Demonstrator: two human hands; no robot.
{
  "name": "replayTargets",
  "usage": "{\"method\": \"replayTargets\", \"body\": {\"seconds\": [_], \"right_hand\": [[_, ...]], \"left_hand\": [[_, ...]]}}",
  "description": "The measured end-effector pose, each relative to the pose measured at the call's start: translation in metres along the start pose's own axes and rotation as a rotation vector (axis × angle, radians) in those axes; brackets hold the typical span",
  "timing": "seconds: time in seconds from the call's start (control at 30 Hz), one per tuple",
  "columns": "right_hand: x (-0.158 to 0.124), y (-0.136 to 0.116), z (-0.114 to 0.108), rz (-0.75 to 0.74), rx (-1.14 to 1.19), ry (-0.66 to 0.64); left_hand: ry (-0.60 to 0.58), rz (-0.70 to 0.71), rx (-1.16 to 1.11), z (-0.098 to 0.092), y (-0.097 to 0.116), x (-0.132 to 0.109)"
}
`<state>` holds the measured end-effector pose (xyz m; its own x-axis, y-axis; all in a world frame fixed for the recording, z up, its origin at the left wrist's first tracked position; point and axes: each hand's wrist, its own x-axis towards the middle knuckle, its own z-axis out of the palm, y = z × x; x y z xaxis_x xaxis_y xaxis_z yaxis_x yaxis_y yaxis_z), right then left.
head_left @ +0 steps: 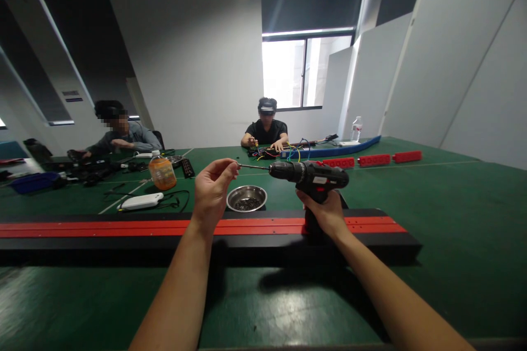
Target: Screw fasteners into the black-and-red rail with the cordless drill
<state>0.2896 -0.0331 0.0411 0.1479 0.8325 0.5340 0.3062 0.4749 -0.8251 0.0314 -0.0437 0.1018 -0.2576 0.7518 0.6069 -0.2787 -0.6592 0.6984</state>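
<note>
My right hand [327, 209] grips the handle of a black cordless drill [307, 174], which points left. A long thin driver bit [254, 166] sticks out of its chuck. At the bit's tip, the thumb and forefinger of my left hand [214, 186] are pinched together; whatever is between them is too small to make out. Just below the bit, a metal bowl [247, 189] with small dark screws in it stands on the table. Under both forearms lies a long black beam with a red strip [255, 226] along its top, and small holes and screws show in the strip.
Behind the beam stand a bottle of orange liquid [162, 171] and a white power bank [142, 201] with a cable. Red blocks [373, 160] and a blue curved strip [349, 148] lie far right. Two people [267, 126] sit across the green table [465, 241], one handling wires.
</note>
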Motion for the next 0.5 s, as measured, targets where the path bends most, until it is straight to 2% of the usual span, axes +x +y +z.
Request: {"method": "replayTargets", "body": {"seconds": [0.13,0.4,0.5], "right_hand": [[0.000,-0.001,0.000,-0.034,-0.045,0.007],[-0.001,-0.002,0.000,-0.035,-0.053,0.003],[-0.002,-0.002,0.001,-0.025,-0.061,0.024]], "left_hand": [[0.026,0.052,0.078,-0.003,-0.004,0.001],[0.027,0.062,0.090,-0.005,-0.008,0.001],[0.060,0.063,0.100,-0.009,-0.012,0.002]]}}
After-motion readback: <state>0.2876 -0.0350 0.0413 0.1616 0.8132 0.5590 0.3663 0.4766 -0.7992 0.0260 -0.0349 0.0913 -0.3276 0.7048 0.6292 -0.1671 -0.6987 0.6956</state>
